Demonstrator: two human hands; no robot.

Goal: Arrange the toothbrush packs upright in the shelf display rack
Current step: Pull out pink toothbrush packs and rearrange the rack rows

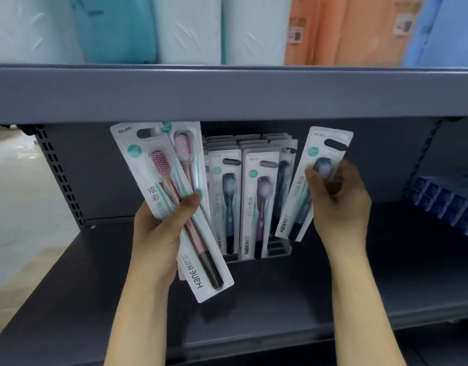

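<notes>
While stocking continues, done: display rack at centre already holds rows of upright packs.
Left: left hand grips two pink-brush packs; right hand pinches dark-brush pack, tilted, unplaced.

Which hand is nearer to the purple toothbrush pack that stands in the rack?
Right. The right hand holds a dark toothbrush pack just right of the purple toothbrush pack. The left hand grips pink packs farther away on its left.

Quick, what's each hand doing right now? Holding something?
Left hand: grips two pink toothbrush packs, tilted.
Right hand: pinches one dark toothbrush pack beside the display rack.
</notes>
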